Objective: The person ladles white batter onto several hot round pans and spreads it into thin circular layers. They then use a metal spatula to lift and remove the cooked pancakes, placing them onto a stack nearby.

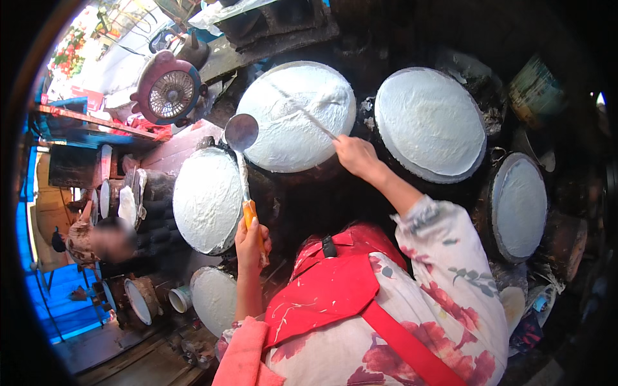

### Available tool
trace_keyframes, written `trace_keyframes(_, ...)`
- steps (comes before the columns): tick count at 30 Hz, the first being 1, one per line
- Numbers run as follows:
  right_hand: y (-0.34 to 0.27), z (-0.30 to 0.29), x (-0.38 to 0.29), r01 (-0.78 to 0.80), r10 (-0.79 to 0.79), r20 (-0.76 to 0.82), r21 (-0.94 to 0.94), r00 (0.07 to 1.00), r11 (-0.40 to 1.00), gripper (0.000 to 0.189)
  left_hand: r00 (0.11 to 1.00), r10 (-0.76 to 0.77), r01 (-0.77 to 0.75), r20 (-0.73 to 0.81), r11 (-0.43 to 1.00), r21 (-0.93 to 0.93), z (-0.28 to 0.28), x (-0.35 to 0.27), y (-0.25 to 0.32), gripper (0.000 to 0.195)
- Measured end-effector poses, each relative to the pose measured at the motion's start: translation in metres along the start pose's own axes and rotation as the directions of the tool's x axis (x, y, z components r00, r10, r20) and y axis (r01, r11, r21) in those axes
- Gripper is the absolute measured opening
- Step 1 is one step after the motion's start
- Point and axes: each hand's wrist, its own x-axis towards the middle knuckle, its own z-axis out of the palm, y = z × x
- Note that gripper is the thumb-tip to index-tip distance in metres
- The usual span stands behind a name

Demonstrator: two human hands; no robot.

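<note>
My left hand (252, 237) grips the orange handle of a metal ladle (241, 132). The ladle's bowl is raised at the left edge of a large round pan (294, 144), which is covered with a wet-looking white layer. In my right hand (357, 155) is a thin stick (314, 119), blurred, lying across that white layer. The layer looks wrinkled and ridged around the stick. A smaller round pan (207, 200), also coated white, stands left of my left hand. To the right of my right hand is another large white-covered pan (429, 125).
More white-coated pans stand at the right (519, 207) and lower left (215, 296). A pink fan (169, 91) is at upper left. A white bucket (180, 299) lies beyond my left forearm. Another person (82, 239) is at far left. A dented tin (536, 91) stands at upper right.
</note>
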Motion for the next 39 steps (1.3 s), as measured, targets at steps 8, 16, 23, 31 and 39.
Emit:
trace_keyframes(8, -0.01, 0.035, -0.039, -0.273, 0.274, 0.006, -0.084, 0.962, 0.958, 0.024, 0.999, -0.025, 0.027, 0.035, 0.999, -0.037, -0.005, -0.003, 0.002, 0.033)
trace_keyframes(16, 0.005, 0.014, -0.028, -0.35, 0.348, -0.067, -0.018, 0.935, 0.937, 0.025, 0.997, -0.04, 0.046, 0.073, 0.995, -0.087, -0.01, -0.005, 0.01, 0.03)
trace_keyframes(23, -0.014, 0.017, 0.016, -0.077, 0.093, 0.068, -0.208, 0.993, 0.975, 0.022, 0.997, -0.062, 0.067, 0.049, 0.993, -0.098, -0.014, -0.008, 0.009, 0.028)
trace_keyframes(31, -0.028, 0.013, 0.02, 0.161, -0.111, 0.207, -0.247, 0.972, 0.955, 0.018, 0.998, -0.069, 0.068, -0.008, 0.994, -0.084, -0.017, -0.009, 0.009, 0.027)
trace_keyframes(39, -0.018, 0.009, 0.039, 0.242, -0.189, 0.228, -0.229, 0.955, 0.943, 0.017, 0.998, -0.061, 0.061, -0.023, 0.998, -0.005, -0.013, 0.005, 0.017, 0.028)
